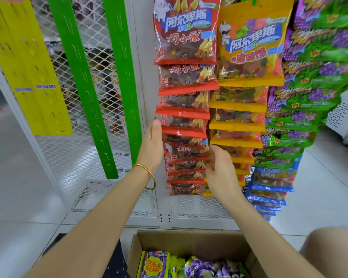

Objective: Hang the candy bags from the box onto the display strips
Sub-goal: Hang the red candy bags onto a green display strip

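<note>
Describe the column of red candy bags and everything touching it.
The column of red candy bags hangs vertically against the white mesh panel, glossy plastic packs overlapping like shingles, each with a clear window showing dark candies and a red bottom seam. It sits beside a yellow bag column. The left hand lies flat along its left edge; the right hand touches its lower right side.
</note>
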### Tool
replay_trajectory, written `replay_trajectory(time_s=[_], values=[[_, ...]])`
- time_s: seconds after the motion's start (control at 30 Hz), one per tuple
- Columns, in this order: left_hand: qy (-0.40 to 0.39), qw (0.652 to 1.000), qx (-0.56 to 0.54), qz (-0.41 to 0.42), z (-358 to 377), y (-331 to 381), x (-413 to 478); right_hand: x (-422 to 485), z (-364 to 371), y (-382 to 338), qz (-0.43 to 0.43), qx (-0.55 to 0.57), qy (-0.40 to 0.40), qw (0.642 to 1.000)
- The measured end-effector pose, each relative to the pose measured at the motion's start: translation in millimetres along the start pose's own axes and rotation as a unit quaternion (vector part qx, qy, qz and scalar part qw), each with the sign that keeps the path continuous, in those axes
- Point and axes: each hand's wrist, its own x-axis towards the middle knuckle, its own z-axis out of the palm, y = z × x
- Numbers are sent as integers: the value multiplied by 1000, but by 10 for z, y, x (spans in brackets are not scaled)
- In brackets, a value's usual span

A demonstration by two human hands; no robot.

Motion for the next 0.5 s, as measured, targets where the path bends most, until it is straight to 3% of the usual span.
replay_trajectory(time_s=[0.5], values=[[-49,996,-44,-61,47,-216,-88,-132,158,32,27,26,-19,999]])
